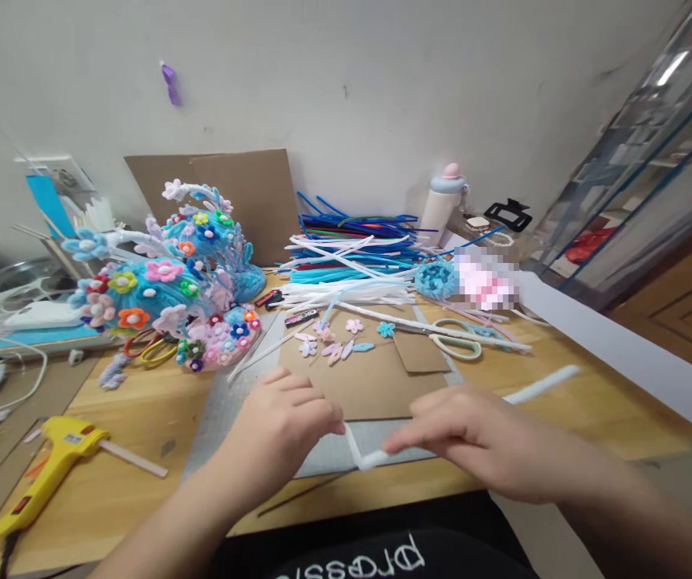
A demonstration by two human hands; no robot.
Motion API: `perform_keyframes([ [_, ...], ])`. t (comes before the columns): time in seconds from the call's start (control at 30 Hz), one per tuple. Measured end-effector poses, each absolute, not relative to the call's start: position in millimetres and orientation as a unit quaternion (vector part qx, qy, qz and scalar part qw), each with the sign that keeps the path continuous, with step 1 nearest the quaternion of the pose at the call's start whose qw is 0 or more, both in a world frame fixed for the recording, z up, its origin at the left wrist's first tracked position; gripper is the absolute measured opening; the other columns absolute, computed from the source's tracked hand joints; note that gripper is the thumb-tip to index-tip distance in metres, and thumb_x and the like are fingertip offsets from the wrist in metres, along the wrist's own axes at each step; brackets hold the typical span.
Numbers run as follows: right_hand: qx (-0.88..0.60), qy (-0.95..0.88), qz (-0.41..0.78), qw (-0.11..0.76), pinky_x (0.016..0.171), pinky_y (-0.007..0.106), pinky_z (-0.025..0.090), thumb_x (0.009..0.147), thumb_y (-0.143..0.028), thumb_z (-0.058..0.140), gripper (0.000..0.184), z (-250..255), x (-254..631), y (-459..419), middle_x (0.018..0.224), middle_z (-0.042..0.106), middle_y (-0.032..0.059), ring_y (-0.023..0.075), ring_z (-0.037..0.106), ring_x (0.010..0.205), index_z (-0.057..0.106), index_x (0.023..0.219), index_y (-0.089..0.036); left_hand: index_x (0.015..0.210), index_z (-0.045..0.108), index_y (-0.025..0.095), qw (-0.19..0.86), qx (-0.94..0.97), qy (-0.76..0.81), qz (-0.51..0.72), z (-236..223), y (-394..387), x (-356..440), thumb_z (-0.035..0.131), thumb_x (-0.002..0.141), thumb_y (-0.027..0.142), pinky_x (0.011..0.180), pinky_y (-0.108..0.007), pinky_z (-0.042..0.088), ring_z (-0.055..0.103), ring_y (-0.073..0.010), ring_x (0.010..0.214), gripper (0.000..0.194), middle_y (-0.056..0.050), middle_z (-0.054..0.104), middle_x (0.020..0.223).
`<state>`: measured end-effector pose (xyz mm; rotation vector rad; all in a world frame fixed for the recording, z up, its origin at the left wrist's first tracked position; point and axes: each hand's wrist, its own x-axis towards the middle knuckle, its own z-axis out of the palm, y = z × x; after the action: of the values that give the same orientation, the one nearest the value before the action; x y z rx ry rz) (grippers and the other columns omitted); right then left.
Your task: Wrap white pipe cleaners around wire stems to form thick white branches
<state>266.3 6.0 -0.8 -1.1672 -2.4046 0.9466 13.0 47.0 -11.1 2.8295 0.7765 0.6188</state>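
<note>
A white pipe cleaner (375,460) runs between my two hands, bent into a V near the table's front edge. My left hand (290,414) is closed, pinching one end of it. Closed around its longer part is my right hand (463,434), and the far end sticks out behind that hand to the right. Below the hands lie a brown cardboard sheet (346,390) and a grey cutting mat (225,418). Small pipe-cleaner petals and flowers (337,351) in pink, blue and lilac rest on the cardboard.
A yellow glue gun (59,462) lies at the left. Behind it stand pipe-cleaner flower decorations (153,281). Bundled pipe cleaners (351,273) are piled at the back, with a bottle (442,205) beside them. Scissors (460,342) lie right of the petals.
</note>
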Motion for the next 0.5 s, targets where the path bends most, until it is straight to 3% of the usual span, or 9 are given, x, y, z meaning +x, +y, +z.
perform_keyframes([
  [0.07, -0.395, -0.804, 0.384, 0.225, 0.067, 0.023, 0.043, 0.092, -0.019, 0.043, 0.031, -1, 269, 9, 0.085, 0.067, -0.0002, 0.0119, 0.06, 0.076, 0.066, 0.109, -0.03, 0.078, 0.062, 0.02, 0.098, 0.936, 0.258, 0.22, -14, 49, 14, 0.047, 0.091, 0.019, 0.061, -0.028, 0.032, 0.055, -0.0128, 0.061, 0.02, 0.002, 0.065, 0.064],
  [0.17, -0.463, -0.778, 0.298, 0.304, 0.064, 0.024, 0.042, 0.093, -0.02, 0.039, 0.033, -14, 268, 12, 0.079, 0.064, 0.0012, 0.0131, 0.058, 0.073, 0.064, 0.114, -0.03, 0.076, 0.062, 0.018, 0.118, 0.921, 0.297, 0.225, -26, 39, 22, 0.045, 0.092, 0.022, 0.058, -0.027, 0.035, 0.054, -0.0133, 0.058, 0.024, 0.0, 0.062, 0.062],
  [0.27, -0.514, -0.807, 0.142, 0.254, 0.056, 0.025, 0.035, 0.087, -0.011, 0.04, 0.042, -24, 263, 10, 0.067, 0.055, 0.0009, 0.0137, 0.052, 0.063, 0.063, 0.116, -0.033, 0.069, 0.06, 0.016, 0.092, 0.916, 0.336, 0.2, -32, 28, 28, 0.044, 0.091, 0.023, 0.054, -0.027, 0.036, 0.054, -0.0152, 0.056, 0.027, -0.001, 0.058, 0.057],
  [0.33, -0.517, -0.825, 0.106, 0.201, 0.055, 0.025, 0.031, 0.082, -0.008, 0.044, 0.046, -22, 261, 7, 0.068, 0.056, 0.001, 0.0143, 0.052, 0.063, 0.064, 0.113, -0.036, 0.074, 0.061, 0.016, 0.058, 0.917, 0.338, 0.203, -28, 28, 26, 0.045, 0.091, 0.022, 0.054, -0.027, 0.037, 0.055, -0.0168, 0.058, 0.024, -0.002, 0.061, 0.059],
  [0.43, -0.457, -0.854, 0.197, 0.153, 0.056, 0.024, 0.032, 0.085, -0.01, 0.047, 0.041, -10, 263, 6, 0.069, 0.058, -0.0006, 0.0129, 0.053, 0.065, 0.066, 0.109, -0.037, 0.079, 0.063, 0.019, 0.063, 0.925, 0.304, 0.219, -17, 39, 17, 0.048, 0.09, 0.019, 0.058, -0.027, 0.038, 0.057, -0.0161, 0.062, 0.019, -0.001, 0.064, 0.065],
  [0.5, -0.402, -0.847, 0.3, 0.176, 0.06, 0.023, 0.037, 0.09, -0.015, 0.044, 0.035, -4, 266, 7, 0.073, 0.061, -0.0009, 0.0116, 0.055, 0.067, 0.065, 0.11, -0.034, 0.078, 0.063, 0.019, 0.106, 0.925, 0.282, 0.232, -13, 47, 12, 0.048, 0.09, 0.019, 0.059, -0.026, 0.039, 0.056, -0.0141, 0.062, 0.019, 0.0, 0.063, 0.065],
])
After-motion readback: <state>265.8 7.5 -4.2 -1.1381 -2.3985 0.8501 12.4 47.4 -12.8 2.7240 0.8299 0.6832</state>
